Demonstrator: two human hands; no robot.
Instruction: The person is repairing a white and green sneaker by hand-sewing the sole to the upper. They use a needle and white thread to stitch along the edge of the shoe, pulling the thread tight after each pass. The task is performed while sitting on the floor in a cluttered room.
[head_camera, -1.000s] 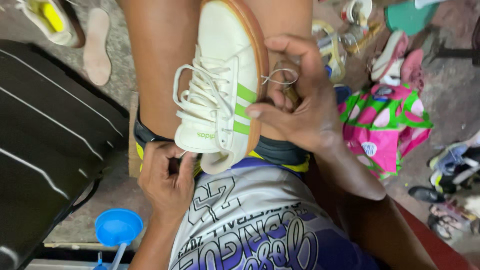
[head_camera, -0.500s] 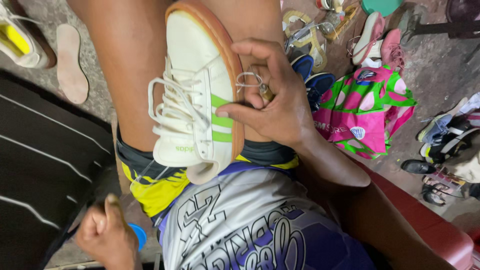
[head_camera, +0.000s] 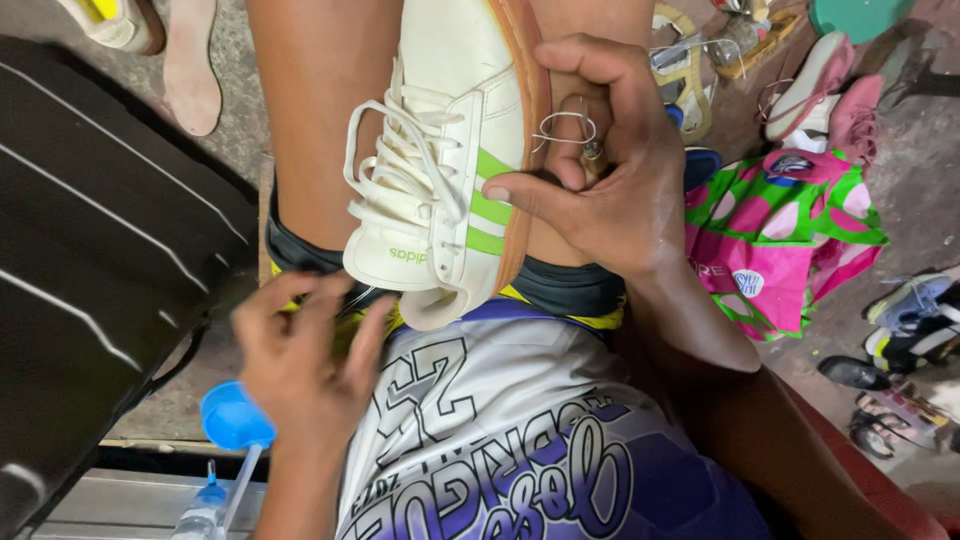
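White shoe (head_camera: 440, 190) lies on my lap, long way running from my tummy up and away. My right hand (head_camera: 600, 170) grips its brown sole and pinches thread. My left hand (head_camera: 300, 360) hovers below, half open, holding nothing.

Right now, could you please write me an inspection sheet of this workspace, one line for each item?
Surface: no table; the work rests on the person's bare thighs, above a concrete floor.
Job's things: white sneaker with green stripes, laces loose, sole edge turned to the right hand; a loop of pale thread by the sole.
Clutter: loose shoes and sandals, a pink and green bag, a blue funnel.
Hands: right hand grips the sneaker's sole edge; left hand hovers by the heel, apparently empty.
Cables: nothing seen.
Surroundings: black striped case at the left.
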